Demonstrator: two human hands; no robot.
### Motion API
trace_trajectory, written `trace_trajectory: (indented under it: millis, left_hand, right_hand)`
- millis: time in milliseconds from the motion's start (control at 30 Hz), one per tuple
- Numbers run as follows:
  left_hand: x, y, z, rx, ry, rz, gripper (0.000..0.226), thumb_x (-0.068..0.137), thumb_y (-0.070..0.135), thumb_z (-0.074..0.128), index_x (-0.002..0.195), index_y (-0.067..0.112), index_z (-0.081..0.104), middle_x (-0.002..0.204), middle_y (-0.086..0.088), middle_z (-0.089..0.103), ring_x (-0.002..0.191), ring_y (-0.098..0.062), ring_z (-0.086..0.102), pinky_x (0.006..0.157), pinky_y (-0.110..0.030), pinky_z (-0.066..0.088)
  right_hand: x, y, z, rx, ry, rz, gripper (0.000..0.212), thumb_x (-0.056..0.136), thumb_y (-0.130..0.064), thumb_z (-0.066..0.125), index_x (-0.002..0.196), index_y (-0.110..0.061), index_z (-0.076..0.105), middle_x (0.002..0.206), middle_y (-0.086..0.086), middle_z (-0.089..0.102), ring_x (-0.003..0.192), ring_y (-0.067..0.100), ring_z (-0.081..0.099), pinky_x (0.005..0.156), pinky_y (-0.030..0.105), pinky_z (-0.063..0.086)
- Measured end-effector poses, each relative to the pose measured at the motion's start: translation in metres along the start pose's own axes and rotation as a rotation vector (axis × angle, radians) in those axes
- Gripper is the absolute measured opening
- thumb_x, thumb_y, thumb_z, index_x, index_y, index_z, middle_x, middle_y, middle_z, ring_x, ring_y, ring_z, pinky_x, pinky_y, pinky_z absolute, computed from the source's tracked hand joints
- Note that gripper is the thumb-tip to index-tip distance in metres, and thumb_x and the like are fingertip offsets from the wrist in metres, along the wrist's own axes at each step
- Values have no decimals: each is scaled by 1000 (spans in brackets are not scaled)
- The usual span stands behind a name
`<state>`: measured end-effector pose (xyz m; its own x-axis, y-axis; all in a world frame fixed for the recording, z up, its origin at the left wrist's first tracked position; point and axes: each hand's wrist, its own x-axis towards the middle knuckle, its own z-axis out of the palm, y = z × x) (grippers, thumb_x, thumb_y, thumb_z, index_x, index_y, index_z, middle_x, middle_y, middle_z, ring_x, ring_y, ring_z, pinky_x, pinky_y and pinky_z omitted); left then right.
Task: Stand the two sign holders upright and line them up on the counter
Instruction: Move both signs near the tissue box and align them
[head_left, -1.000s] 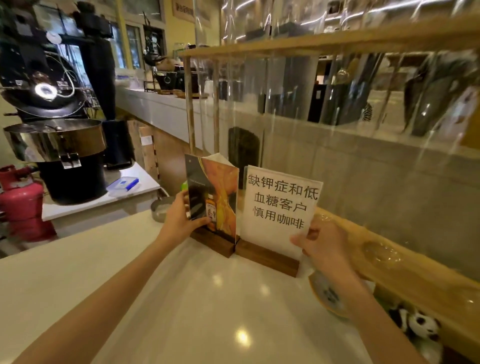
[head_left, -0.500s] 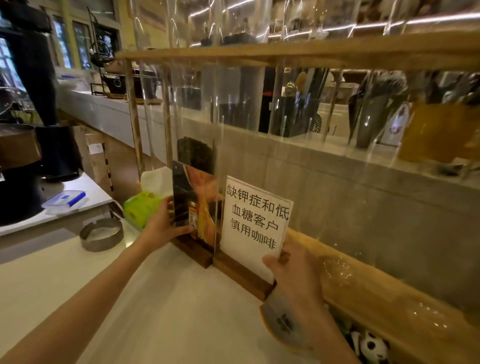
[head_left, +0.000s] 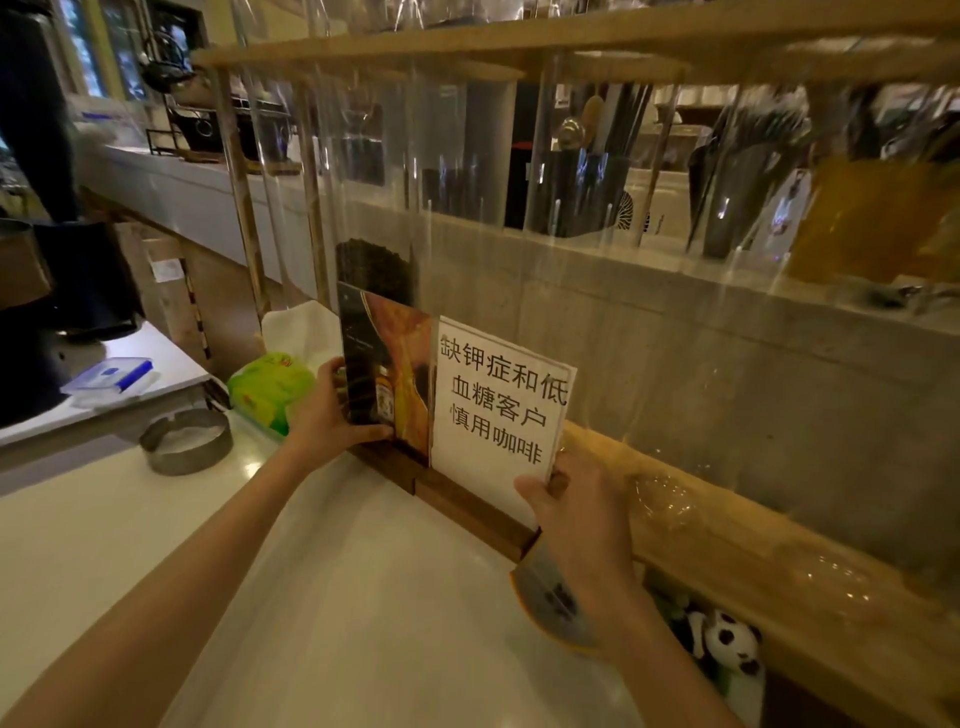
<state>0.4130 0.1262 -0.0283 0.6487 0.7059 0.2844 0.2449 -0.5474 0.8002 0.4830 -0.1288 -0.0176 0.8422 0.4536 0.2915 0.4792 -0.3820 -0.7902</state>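
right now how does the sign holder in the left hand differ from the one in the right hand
The left sign holder shows a dark and orange picture with a bottle; the right sign holder shows a white sheet with black Chinese text. The left hand grips the left one's outer edge; the right hand grips the right one's lower corner. Both stand upright on wooden bases, ends touching.

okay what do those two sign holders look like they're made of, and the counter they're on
Sign holders: the bases look like dark stained wood, matte, with visible grain. The white sign looks like printed paper; the picture sign shines, so probably glossy print or clear acrylic, hard to tell which. Counter: smooth, pale and glossy, mirroring the ceiling lights, likely polished stone or a solid-surface composite.
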Motion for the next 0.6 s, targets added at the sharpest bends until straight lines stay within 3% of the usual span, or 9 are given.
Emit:
trace_trajectory:
  millis: [167,333,433,500,600]
  left_hand:
    - [-5,1,5,89,29,-5,102,59,13,83,138,12,19,138,-16,44,127,-33,43,105,-48,39]
    - [-29,12,10,135,95,37,96,63,15,81,139,10,23,142,-15,40,132,-31,35,109,-44,28]
    - [-59,22,19,249,113,41,75,70,20,75,134,14,36,141,-13,38,128,-29,37,106,-40,34]
    - [-77,24,26,355,52,191,53,74,22,70,124,18,50,132,-7,51,119,-24,48,99,-37,42]
    - [-92,27,33,487,-64,394,30,78,15,66,108,19,66,114,-2,68,108,-21,60,90,-33,49]
  right_hand:
    - [1,2,0,-21,-11,-12,33,84,-20,61,117,-15,58,131,5,59,114,24,58,78,25,55]
    - [6,0,-10,74,-127,29,34,84,-18,62,117,-18,54,125,3,63,109,19,60,79,25,54]
    - [12,-7,-22,164,-128,-1,27,83,-15,64,107,-21,55,114,-2,67,96,12,63,70,16,50]
    - [14,-12,-28,158,-115,-45,21,83,-12,63,102,-19,58,106,-4,69,88,6,63,64,9,47]
    - [16,-15,-29,155,-78,-105,23,81,-7,64,102,-14,65,105,1,71,80,0,61,65,9,46]
